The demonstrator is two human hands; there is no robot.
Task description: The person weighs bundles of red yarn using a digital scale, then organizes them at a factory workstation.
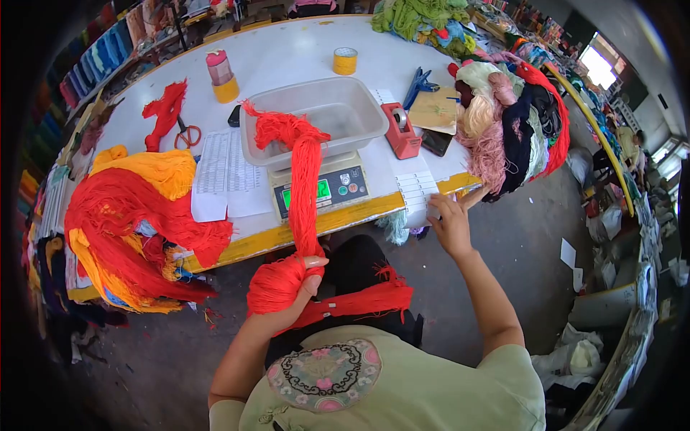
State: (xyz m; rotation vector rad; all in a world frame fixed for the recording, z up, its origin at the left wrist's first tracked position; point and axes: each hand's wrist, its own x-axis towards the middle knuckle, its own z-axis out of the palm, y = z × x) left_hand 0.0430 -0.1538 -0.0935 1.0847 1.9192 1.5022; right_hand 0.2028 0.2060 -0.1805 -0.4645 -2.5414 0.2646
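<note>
My left hand (307, 286) is wrapped round a hank of red yarn (305, 194) in front of the table edge. The hank's upper end lies in a grey plastic tub (314, 93), and its lower part bunches at my fist. The tub stands on a digital scale (323, 189) with a lit green display, partly covered by the yarn. At the table's front edge, my right hand (451, 224) has its fingers closed at the right side of a sheet of white labels (415, 192). Another red hank (359, 300) lies across my lap.
A red tape dispenser (399, 131), a phone (436, 142) and a blue clamp (420, 87) lie right of the tub. Yarn heaps (144, 208) hang over the left edge, more yarn (503, 122) over the right. Scissors (188, 135) and printed sheets (224, 169) lie left.
</note>
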